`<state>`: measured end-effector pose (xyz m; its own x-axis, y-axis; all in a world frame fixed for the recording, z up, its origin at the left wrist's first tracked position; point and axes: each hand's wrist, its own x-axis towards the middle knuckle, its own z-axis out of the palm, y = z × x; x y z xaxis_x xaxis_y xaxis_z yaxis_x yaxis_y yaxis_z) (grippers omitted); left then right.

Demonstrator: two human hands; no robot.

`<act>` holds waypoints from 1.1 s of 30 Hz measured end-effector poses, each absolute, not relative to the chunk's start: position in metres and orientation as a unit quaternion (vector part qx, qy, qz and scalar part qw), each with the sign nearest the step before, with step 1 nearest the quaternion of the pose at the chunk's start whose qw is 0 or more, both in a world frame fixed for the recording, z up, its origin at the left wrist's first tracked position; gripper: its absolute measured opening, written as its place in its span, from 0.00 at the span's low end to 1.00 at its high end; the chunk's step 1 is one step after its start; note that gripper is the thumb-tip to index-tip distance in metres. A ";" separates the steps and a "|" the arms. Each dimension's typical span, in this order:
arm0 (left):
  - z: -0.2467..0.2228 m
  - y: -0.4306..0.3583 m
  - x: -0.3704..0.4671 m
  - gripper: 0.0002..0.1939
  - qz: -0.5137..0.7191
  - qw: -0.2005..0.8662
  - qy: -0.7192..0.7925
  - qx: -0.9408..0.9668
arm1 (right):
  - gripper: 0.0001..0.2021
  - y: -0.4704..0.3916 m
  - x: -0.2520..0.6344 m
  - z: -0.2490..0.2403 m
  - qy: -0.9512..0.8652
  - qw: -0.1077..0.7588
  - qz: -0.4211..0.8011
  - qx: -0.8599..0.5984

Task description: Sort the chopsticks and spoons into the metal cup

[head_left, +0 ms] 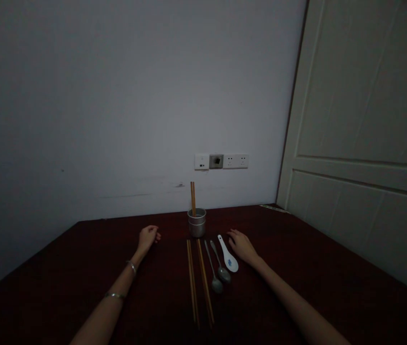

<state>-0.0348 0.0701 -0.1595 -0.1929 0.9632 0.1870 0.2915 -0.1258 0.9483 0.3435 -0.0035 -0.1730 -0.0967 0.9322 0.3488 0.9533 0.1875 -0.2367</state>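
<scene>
A metal cup (197, 226) stands near the back of the dark red table with a pair of chopsticks (193, 197) upright in it. In front of it lie two pairs of chopsticks, a left pair (192, 282) and a right pair (205, 282). Beside them are a thin metal spoon (216, 286), a larger metal spoon (224, 275) and a white ceramic spoon (230, 261) with a blue mark. My left hand (149, 238) rests left of the cup, fingers loosely curled with nothing visible in them. My right hand (242, 244) lies palm down, fingers stretched, just right of the white spoon.
Behind the table (63, 268) rises a pale wall (134, 105) with a row of sockets (235, 161) and a dark switch (216, 161). A white panelled door (361, 110) borders the right side. Two bracelets circle my left forearm.
</scene>
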 end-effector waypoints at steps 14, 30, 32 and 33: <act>-0.148 0.054 -0.024 0.15 0.495 0.249 0.594 0.583 | 0.21 -0.004 0.344 -0.174 -0.743 0.225 -0.018 -0.630; -0.100 0.036 0.008 0.12 0.205 0.298 0.600 0.713 | 0.20 -0.005 0.343 -0.174 -0.743 0.218 -0.027 -0.633; -0.097 0.027 0.022 0.12 0.133 0.341 0.563 0.740 | 0.20 -0.004 0.344 -0.175 -0.742 0.219 -0.024 -0.633; -0.095 0.022 0.028 0.12 0.101 0.355 0.545 0.753 | 0.19 -0.004 0.344 -0.175 -0.741 0.220 -0.023 -0.634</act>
<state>0.0281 0.0221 -0.0955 0.3846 0.8925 -0.2355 0.7497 -0.1532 0.6438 0.3437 -0.0041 -0.1752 -0.1001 0.9293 0.3555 0.9495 0.1960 -0.2449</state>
